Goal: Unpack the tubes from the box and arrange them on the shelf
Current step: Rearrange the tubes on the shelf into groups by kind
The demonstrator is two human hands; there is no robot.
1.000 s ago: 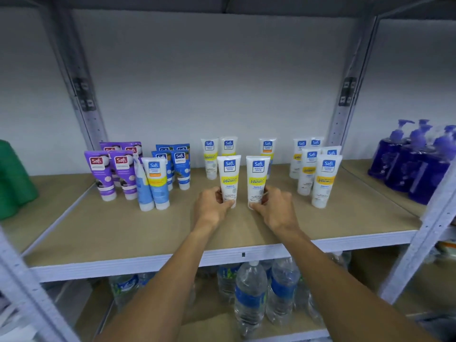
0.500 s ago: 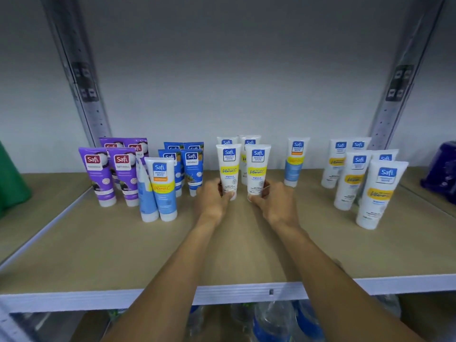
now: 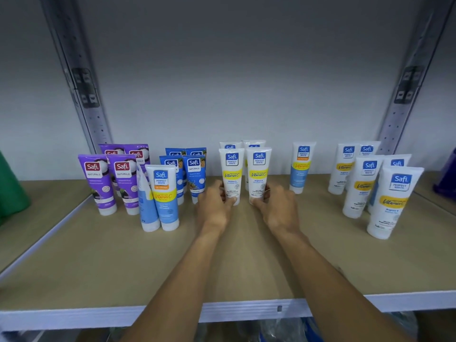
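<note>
Both hands have pushed their two white tubes a little deeper onto the shelf (image 3: 74, 255) since half a second ago, closing on the pair that stands behind them. Seen from the head camera, the left hand (image 3: 213, 206) grips the base of the left white tube (image 3: 231, 174), and the right hand (image 3: 278, 208) grips the base of the right white tube (image 3: 258, 175); both tubes stand upright, cap down, side by side at the middle of the wooden board. Two more white tubes (image 3: 254, 144) stand just behind the held pair. Left of the held pair stand four dark blue tubes (image 3: 195, 175), then a light blue tube (image 3: 164, 196) with another beside it nearer the shelf's front edge, then four purple tubes (image 3: 96, 183). Right of the held pair a lone blue-and-white tube (image 3: 301, 166) stands apart, and farther right a cluster of white and yellow tubes (image 3: 392, 201) reaches toward the front edge. Grey metal uprights (image 3: 86, 95) frame the back corners.
</note>
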